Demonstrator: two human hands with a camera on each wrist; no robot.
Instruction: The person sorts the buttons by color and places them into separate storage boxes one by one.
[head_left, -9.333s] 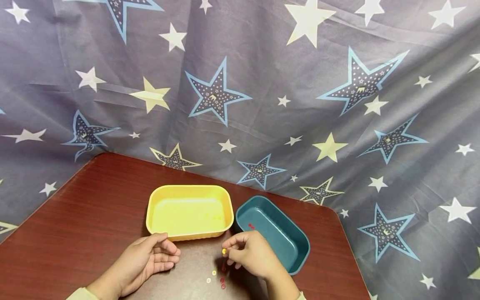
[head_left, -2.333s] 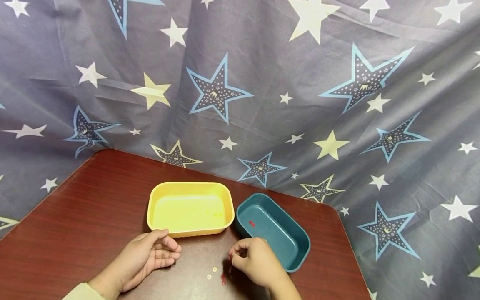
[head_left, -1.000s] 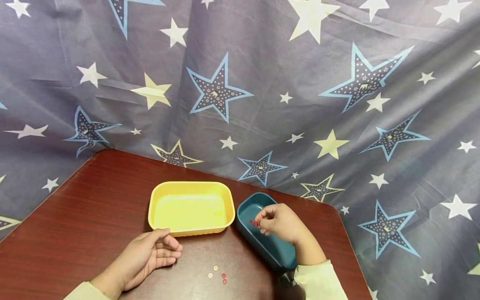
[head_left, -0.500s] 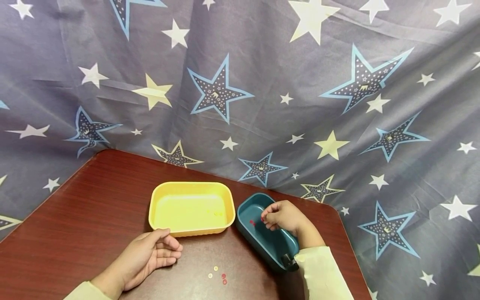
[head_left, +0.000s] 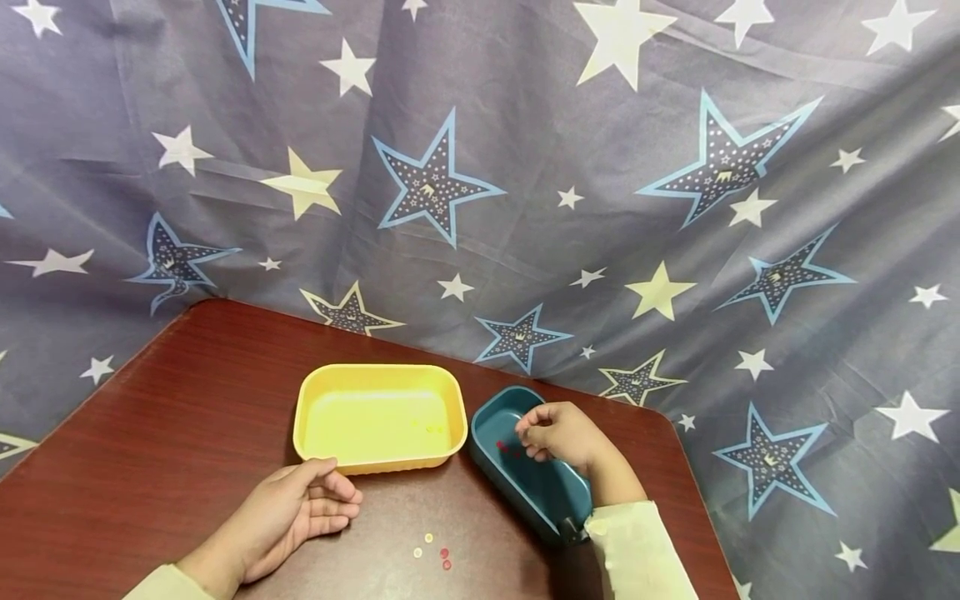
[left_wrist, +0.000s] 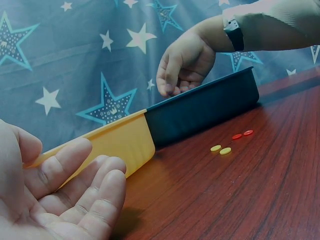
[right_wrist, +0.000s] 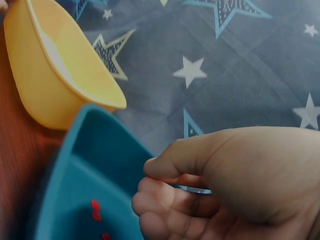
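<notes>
My right hand hovers over the dark teal tray, fingers loosely bent and thumb near the index finger. No object shows at its fingertips in the right wrist view. Small red buttons lie on the tray's floor beneath it. My left hand rests beside the yellow tray, relaxed, palm facing inward, its thumb at the near wall; whether it touches cannot be told. Two yellow buttons and two red buttons lie on the table between the hands. Several yellow buttons sit inside the yellow tray.
The reddish-brown wooden table has a star-printed grey curtain hanging behind it. Both trays stand almost side by side, the teal one angled. A dark strap circles the right wrist.
The right hand carried a red button from the table to the teal tray and let it go there. Earlier it held a yellow button. The left hand has stayed in place.
</notes>
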